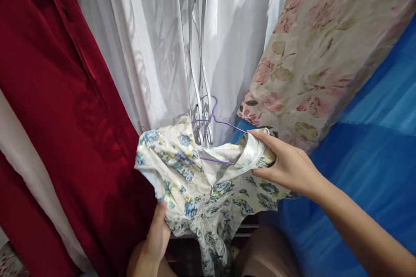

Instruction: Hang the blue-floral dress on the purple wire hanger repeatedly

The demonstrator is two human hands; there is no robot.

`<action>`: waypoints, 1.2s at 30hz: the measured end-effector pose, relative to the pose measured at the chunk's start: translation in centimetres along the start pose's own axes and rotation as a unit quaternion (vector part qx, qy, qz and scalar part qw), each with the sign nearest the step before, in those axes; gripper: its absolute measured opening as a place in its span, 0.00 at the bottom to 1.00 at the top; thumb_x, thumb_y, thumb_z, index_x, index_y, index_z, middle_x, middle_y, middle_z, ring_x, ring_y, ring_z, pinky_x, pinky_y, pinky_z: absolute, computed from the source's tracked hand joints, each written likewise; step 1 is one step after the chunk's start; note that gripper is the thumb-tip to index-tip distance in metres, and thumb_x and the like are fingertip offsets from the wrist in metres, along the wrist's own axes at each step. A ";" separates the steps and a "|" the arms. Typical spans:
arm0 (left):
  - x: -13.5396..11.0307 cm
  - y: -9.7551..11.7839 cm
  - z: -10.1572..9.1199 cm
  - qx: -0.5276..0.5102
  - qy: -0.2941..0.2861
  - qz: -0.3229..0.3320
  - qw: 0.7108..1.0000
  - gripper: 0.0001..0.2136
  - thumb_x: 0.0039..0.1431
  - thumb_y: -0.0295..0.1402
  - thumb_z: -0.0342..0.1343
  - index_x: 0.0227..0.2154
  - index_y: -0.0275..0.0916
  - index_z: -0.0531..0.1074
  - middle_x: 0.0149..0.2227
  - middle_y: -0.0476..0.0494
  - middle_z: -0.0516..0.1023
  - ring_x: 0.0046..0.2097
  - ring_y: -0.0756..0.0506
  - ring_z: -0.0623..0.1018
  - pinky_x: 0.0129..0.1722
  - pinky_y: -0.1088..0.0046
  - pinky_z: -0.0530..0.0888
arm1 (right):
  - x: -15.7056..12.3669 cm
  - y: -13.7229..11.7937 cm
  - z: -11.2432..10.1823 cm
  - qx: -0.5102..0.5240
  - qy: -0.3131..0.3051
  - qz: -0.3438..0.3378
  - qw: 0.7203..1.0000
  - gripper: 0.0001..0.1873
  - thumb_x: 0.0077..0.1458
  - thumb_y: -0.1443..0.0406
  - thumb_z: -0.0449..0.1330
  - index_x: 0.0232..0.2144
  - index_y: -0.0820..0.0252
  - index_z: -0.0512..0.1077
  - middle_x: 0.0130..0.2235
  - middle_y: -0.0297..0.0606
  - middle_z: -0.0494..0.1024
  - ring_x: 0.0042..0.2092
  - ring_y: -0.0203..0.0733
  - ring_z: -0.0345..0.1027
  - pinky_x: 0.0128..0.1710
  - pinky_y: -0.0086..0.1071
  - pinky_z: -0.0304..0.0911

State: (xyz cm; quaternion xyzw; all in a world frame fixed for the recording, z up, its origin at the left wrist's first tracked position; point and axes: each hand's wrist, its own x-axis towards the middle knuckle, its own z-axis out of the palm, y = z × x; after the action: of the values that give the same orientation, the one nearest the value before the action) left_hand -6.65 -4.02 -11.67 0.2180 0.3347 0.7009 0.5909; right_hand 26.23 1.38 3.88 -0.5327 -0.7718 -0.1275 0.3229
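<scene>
A cream floral dress with blue and green flowers hangs in front of me on a thin purple hanger. The hanger's hook and part of its bars show at the open neckline. At the dress's right shoulder, my right hand is closed, pinching the cloth near the hanger's end between thumb and fingers. Lower on the left, my left hand grips the side edge of the dress below the sleeve; its thumb shows and the other fingers are mostly hidden behind the cloth.
White metal hooks or rods hang in the middle before white curtains. A dark red garment fills the left side. To the right hang a pink-flowered cream fabric and a bright blue fabric. My knees show below.
</scene>
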 end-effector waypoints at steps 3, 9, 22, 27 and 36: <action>-0.6 -2.3 -0.4 0.069 0.043 0.020 0.996 0.35 0.45 0.35 0.71 0.58 0.43 0.67 0.56 0.40 0.75 0.62 0.36 0.69 0.65 0.57 0.62 | 0.2 0.4 0.2 0.013 0.005 -0.058 0.998 0.45 0.43 0.61 0.66 0.64 0.52 0.59 0.61 0.38 0.71 0.56 0.57 0.70 0.51 0.40 0.68; -0.9 -4.9 0.6 0.085 0.071 0.022 0.994 0.36 0.44 0.33 0.70 0.58 0.44 0.66 0.55 0.41 0.76 0.61 0.36 0.71 0.64 0.57 0.63 | 0.1 1.4 0.3 0.034 -0.001 -0.103 0.994 0.46 0.43 0.65 0.64 0.65 0.55 0.56 0.63 0.41 0.67 0.61 0.57 0.65 0.57 0.41 0.64; -3.1 -7.3 1.7 0.067 0.085 -0.040 0.993 0.34 0.43 0.33 0.68 0.56 0.39 0.68 0.51 0.37 0.78 0.57 0.33 0.74 0.58 0.58 0.68 | 0.9 1.7 -1.3 0.091 -0.052 -0.132 0.986 0.45 0.39 0.68 0.62 0.63 0.55 0.59 0.61 0.44 0.68 0.59 0.60 0.65 0.56 0.45 0.63; -3.4 -8.8 1.0 0.056 0.100 -0.072 0.991 0.30 0.43 0.32 0.65 0.54 0.40 0.70 0.52 0.39 0.78 0.60 0.33 0.71 0.60 0.59 0.67 | 0.4 2.0 -0.6 0.029 -0.028 -0.131 0.991 0.48 0.41 0.67 0.64 0.65 0.52 0.56 0.59 0.45 0.70 0.57 0.63 0.63 0.54 0.52 0.62; -3.3 -11.2 -1.3 0.103 0.127 -0.068 0.984 0.25 0.45 0.33 0.65 0.50 0.40 0.74 0.51 0.38 0.79 0.63 0.34 0.67 0.63 0.58 0.62 | -12.0 -7.3 10.7 0.360 0.195 0.198 0.890 0.13 0.59 0.59 0.58 0.46 0.53 0.68 0.45 0.44 0.73 0.47 0.54 0.68 0.47 0.45 0.64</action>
State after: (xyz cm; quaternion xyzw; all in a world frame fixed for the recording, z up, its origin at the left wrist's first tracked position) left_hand 0.75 -6.63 -20.38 0.1641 0.4915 0.6427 0.5643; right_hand 18.49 -4.64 -10.78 -0.4858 -0.5648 0.1246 0.6554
